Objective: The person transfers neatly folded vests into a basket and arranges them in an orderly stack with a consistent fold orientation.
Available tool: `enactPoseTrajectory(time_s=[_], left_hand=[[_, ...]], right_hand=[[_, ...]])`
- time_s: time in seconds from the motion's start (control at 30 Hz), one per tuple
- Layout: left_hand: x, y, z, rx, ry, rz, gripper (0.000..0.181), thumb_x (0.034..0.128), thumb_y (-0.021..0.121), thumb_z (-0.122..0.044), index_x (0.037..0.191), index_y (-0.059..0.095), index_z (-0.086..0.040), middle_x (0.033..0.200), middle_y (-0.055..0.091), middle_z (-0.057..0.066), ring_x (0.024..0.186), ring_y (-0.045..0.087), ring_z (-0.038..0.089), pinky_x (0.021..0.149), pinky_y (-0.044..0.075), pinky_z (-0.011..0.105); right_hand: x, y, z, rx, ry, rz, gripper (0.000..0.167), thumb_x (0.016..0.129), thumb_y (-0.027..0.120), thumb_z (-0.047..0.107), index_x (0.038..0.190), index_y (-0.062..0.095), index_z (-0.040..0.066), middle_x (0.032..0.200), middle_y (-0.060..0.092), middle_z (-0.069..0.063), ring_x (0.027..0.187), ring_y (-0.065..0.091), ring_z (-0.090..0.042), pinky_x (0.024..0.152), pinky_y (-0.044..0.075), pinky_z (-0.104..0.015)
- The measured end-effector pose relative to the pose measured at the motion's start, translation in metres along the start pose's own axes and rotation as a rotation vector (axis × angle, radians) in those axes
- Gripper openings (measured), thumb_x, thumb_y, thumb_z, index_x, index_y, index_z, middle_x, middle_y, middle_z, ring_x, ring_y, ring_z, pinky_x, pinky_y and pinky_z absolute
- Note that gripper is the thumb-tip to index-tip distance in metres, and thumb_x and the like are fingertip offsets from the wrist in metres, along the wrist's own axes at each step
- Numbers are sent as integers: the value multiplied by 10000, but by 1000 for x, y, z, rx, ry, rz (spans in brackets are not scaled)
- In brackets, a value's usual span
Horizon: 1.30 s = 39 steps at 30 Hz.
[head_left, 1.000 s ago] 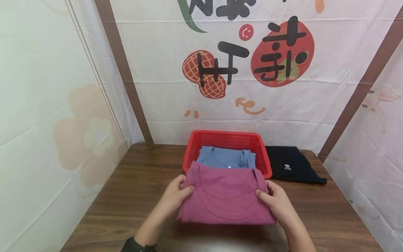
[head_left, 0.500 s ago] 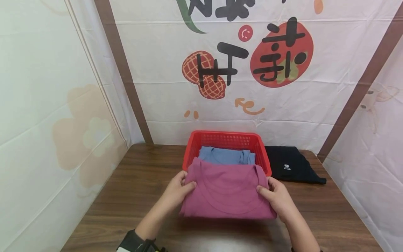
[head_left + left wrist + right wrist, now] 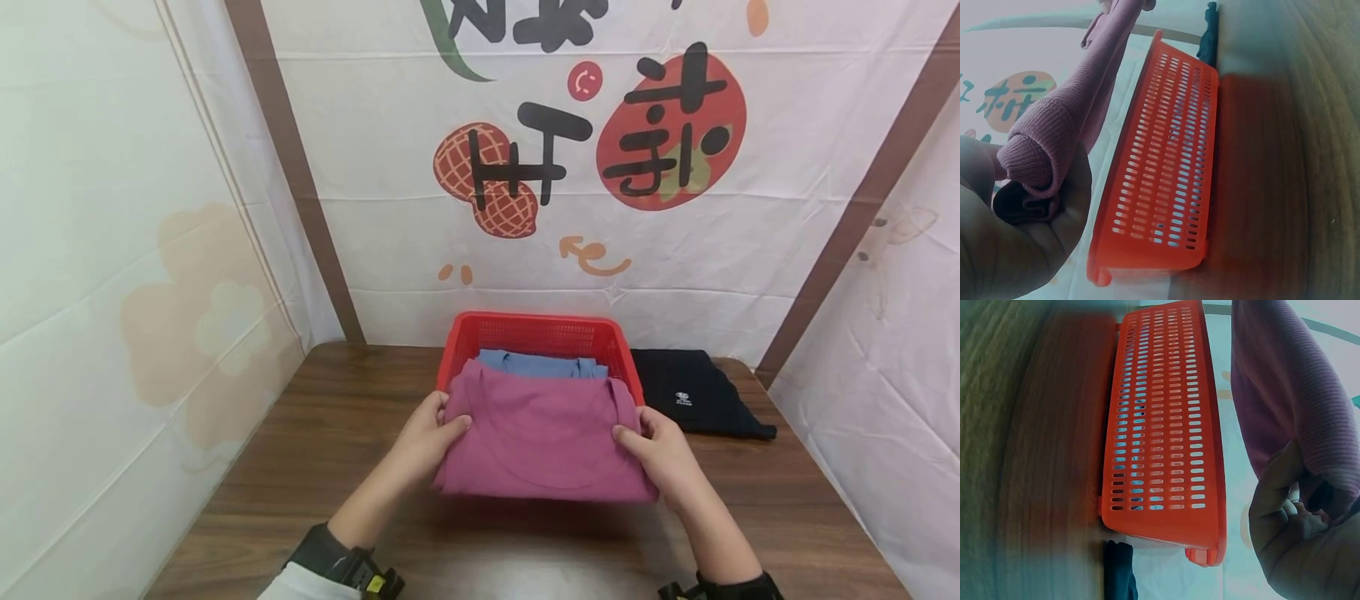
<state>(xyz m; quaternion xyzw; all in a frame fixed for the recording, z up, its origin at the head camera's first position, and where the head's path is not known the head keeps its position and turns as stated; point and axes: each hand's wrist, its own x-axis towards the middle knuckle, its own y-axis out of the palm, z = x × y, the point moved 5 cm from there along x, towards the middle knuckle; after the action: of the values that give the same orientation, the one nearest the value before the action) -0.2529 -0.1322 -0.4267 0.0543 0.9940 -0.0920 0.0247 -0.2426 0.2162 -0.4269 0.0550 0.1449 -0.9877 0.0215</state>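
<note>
A printed cloth backdrop (image 3: 382, 150) rises behind the wood-grain desk (image 3: 337, 408). At the middle of the desk's far edge stands a red perforated basket (image 3: 534, 325); its floor and near inside are out of sight. The folded plum-pink shirt (image 3: 547, 437) is held above the desk, in front of the basket and higher than its rim, as the wrist views show. Near the far right corner lies a folded black garment (image 3: 667, 383), its white print too small to read. Inside the basket is a blue garment (image 3: 532, 364), largely covered by the shirt. The left hand (image 3: 423, 437) and right hand (image 3: 663, 454) pinch the shirt's opposite sides, thumbs on top, probably to keep the fold flat and stop it sagging; their other fingers are mostly hidden underneath.
</note>
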Motion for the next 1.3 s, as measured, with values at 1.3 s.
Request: enactPoseTrajectory(time_s=[1.3], left_hand=[[51, -2, -15, 67, 6, -38, 237, 1008, 643, -145, 1172, 511, -34, 1064, 659, 157, 843, 667, 198, 714, 574, 327]], right_hand=[[53, -8, 6, -13, -28, 22, 403, 1004, 654, 315, 1244, 570, 2, 908, 657, -55, 747, 619, -148, 679, 554, -303]])
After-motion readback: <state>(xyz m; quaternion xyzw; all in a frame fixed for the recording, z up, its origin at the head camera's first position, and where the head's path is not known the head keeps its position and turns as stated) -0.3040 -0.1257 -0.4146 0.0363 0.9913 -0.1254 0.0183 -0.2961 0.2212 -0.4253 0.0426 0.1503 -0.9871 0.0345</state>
